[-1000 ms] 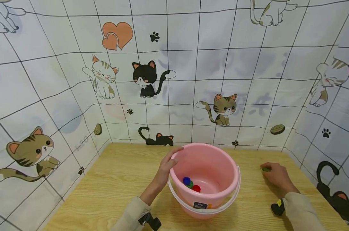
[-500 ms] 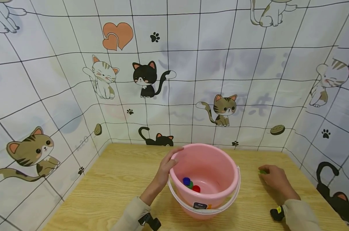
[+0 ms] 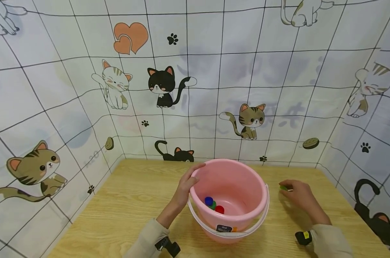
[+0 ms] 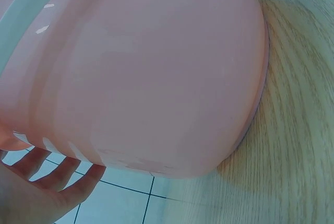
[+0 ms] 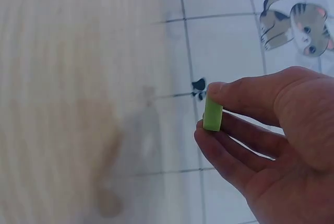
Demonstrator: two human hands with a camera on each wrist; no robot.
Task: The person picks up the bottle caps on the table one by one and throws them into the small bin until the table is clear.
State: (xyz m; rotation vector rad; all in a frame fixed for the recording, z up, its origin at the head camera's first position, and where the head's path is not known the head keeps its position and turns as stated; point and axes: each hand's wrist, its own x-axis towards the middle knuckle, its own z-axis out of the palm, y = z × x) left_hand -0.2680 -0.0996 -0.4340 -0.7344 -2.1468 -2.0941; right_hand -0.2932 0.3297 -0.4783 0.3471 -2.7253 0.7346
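Note:
A pink bucket [image 3: 236, 179] stands on the table with its mouth tipped toward me in the head view. At its left rim my left hand [image 3: 183, 186] holds on; the left wrist view shows fingertips [image 4: 91, 177] against the outer wall. Inside lie a blue piece [image 3: 208, 201], a green piece [image 3: 213, 205] and a red piece [image 3: 219, 209], all small and rounded. To the right of the bucket, my right hand [image 3: 298, 195] pinches a small light green block [image 5: 212, 113] between thumb and fingertips, above the table.
The bucket's white handle [image 3: 228, 234] hangs down over its front. A wooden table [image 3: 140, 204] runs back to a white grid-patterned cloth [image 3: 201, 71] printed with cats, which also rises on both sides.
My right hand has lifted off the table and moved left toward the bucket with the green block. The left hand and bucket stay in place.

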